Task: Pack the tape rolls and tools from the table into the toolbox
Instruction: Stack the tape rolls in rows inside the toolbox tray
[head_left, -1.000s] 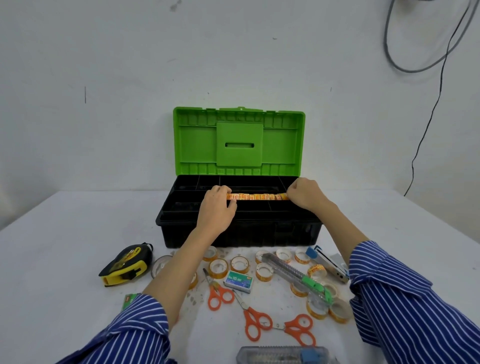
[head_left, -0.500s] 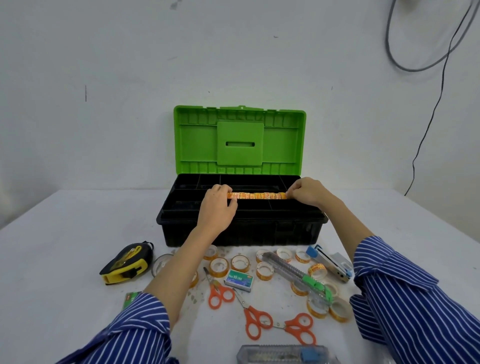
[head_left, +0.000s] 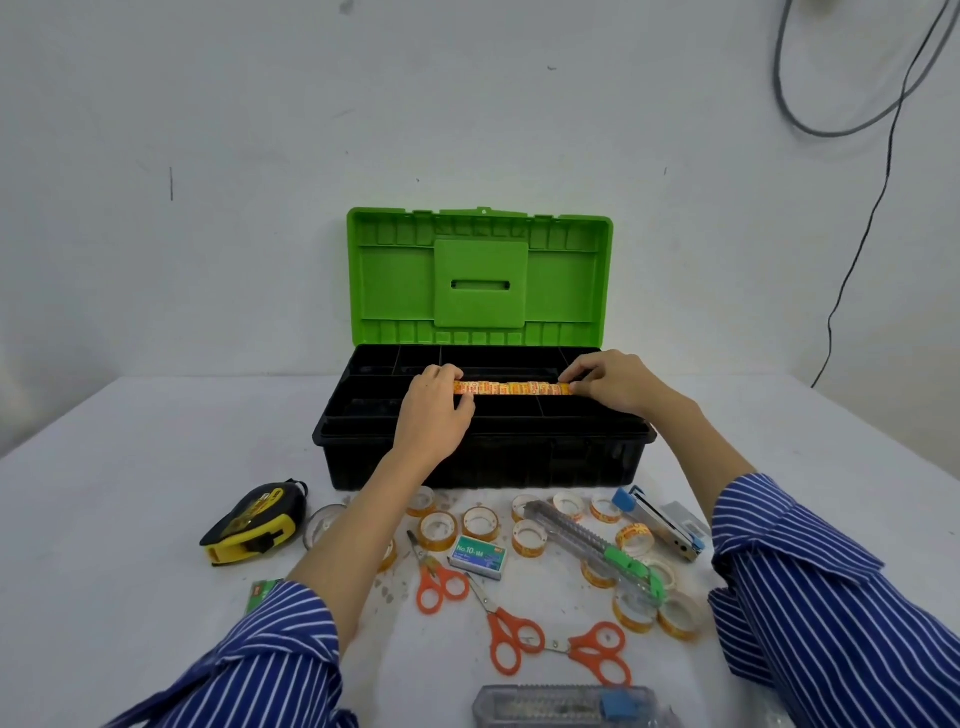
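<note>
Both hands held a row of tape rolls (head_left: 514, 388) level over the toolbox (head_left: 483, 457), above the tray's middle strip. Left hand (head_left: 434, 415) pinched the row's left end, fingers narrow, thumb under. Right hand (head_left: 613, 382) pinched the right end between thumb and fingertips, other fingers curled. Versus half a second before, the row sat about the same place; right hand looked shifted slightly, its fingers more spread on top of the end, left hand unchanged. Lid (head_left: 480, 278) stood upright, open, at the far side.

On the table (head_left: 104, 467) near the box: tape measure (head_left: 254, 522) at left, loose rolls (head_left: 480, 522) scattered in a band just near of the box, staple box (head_left: 478, 557) among them, knife (head_left: 597, 548) lying diagonally over some rolls, stapler (head_left: 660, 522) at right. Three scissors (head_left: 511, 639) nearer, orange handles. Clear case (head_left: 566, 706) at the near edge. None of these had moved since the earlier frames.
</note>
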